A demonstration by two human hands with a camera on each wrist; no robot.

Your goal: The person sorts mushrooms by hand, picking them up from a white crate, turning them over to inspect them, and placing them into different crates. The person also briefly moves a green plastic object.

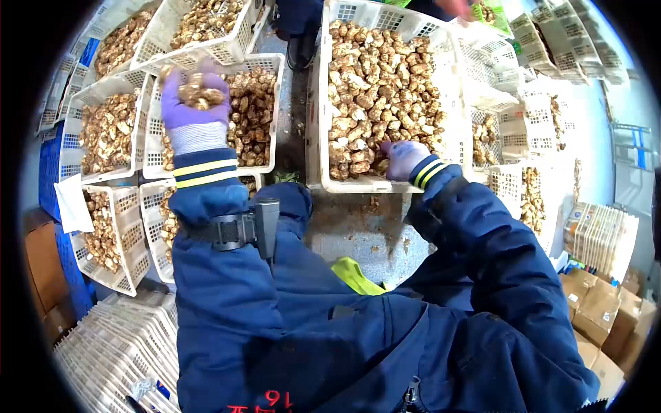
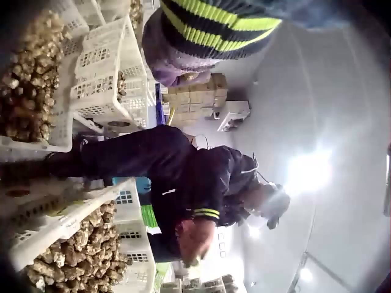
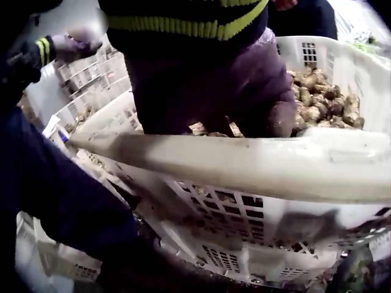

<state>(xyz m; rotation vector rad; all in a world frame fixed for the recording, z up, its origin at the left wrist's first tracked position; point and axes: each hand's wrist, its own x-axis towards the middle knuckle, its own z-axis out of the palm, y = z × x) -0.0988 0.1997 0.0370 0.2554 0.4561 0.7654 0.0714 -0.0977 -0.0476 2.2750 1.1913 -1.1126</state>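
My left hand [image 1: 197, 103], in a purple glove, is raised over a white crate [image 1: 277, 113] on the left. Its fingers curl around several knobbly, brown-and-cream tubers [image 1: 200, 92]. My right hand [image 1: 407, 160], also gloved, reaches into the large white crate [image 1: 385, 184] in front of me, just inside its near rim. Brown tubers [image 1: 385, 82] fill this crate. In the right wrist view the gloved right hand [image 3: 214, 91] dips behind the rim; its fingertips are hidden, so I cannot tell whether they grip a tuber.
More white crates of tubers [image 1: 109, 131] stand in rows at left and right. Stacked empty crates [image 1: 117, 344] are at lower left, cardboard boxes [image 1: 595, 310] at lower right. Another person [image 2: 208, 189] works beyond the large crate. A yellow-green strap [image 1: 357, 275] lies between my legs.
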